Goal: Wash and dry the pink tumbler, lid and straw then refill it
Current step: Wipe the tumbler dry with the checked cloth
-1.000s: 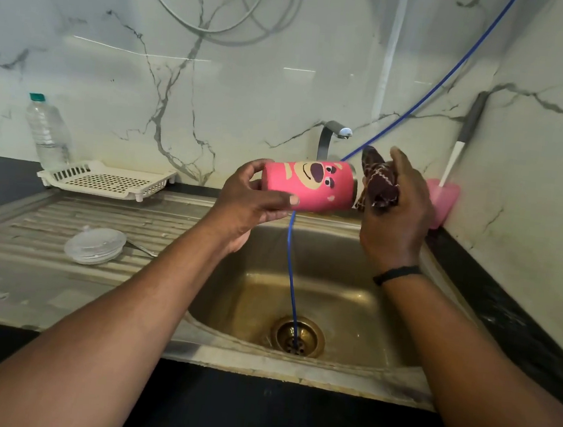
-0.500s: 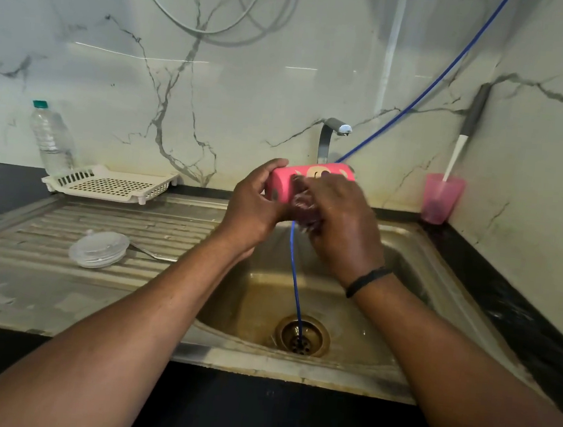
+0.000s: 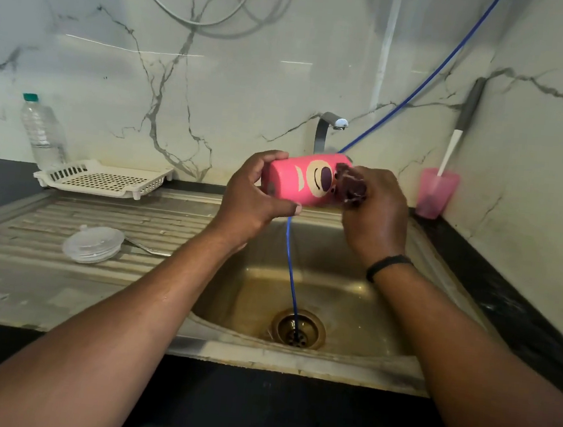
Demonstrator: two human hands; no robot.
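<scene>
The pink tumbler (image 3: 305, 179) with a bear face printed on it lies on its side in the air above the steel sink (image 3: 328, 286). My left hand (image 3: 252, 198) grips its base end from the left. At the tumbler's right end my right hand (image 3: 373, 212) holds a dark patterned cloth (image 3: 350, 185) against it. The clear lid (image 3: 93, 245) lies on the ribbed drainboard to the left, and a thin metal straw (image 3: 147, 249) lies beside it.
A tap (image 3: 327, 130) stands behind the tumbler. A blue hose (image 3: 290, 269) runs from the wall down into the drain. A white rack (image 3: 104, 179) and a water bottle (image 3: 42, 131) sit at the back left; a pink cup (image 3: 435, 192) with a brush stands at the right.
My right hand slid the cloth leftward over the tumbler's side, then back to its right end. The tumbler turned so the bear face shows again, and my left hand kept its hold.
</scene>
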